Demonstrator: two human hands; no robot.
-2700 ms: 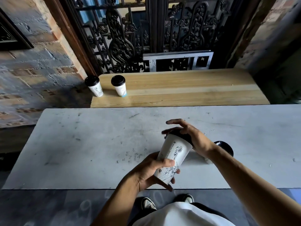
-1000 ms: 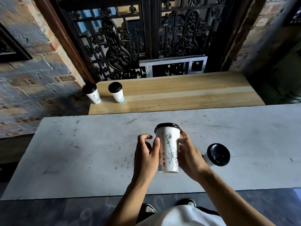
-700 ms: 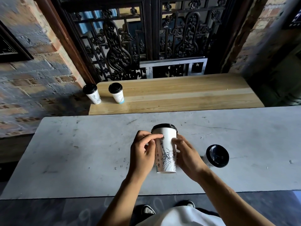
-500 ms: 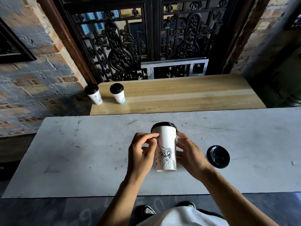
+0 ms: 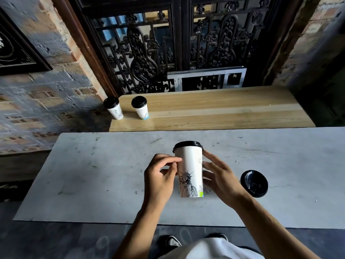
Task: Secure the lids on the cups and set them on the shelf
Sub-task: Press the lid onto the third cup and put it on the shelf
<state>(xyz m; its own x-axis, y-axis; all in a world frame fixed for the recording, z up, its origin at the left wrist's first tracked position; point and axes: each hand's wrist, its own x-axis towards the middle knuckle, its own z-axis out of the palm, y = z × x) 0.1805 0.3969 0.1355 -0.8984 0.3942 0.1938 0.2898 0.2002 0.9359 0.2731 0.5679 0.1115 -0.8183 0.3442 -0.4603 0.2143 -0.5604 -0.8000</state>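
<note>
Grey table [image 5: 93, 174] in front, wooden shelf [image 5: 214, 113] behind it. Tall lidded paper cup [image 5: 190, 165] upright mid-table. Left hand [image 5: 160, 176] curled, fingertips on the cup's left wall, grip unclear. Right hand [image 5: 222, 178] spread, fingers against its right wall. Second lidded cup [image 5: 254, 183] on the table just right of that hand. Left shelf cup [image 5: 113, 108] and right shelf cup [image 5: 140, 107], both lidded, at the shelf's left end.

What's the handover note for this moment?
Left hand: fingers curled, tips at the left side of the cup; grip unclear. Right hand: fingers relaxed against its right side.
The cup stands upright on the table, lid on.
Done: far-left cup and its neighbour stand lidded on the shelf.
Left: set this cup on the shelf; then the other lid, right on the table, cup beneath unclear.
</note>
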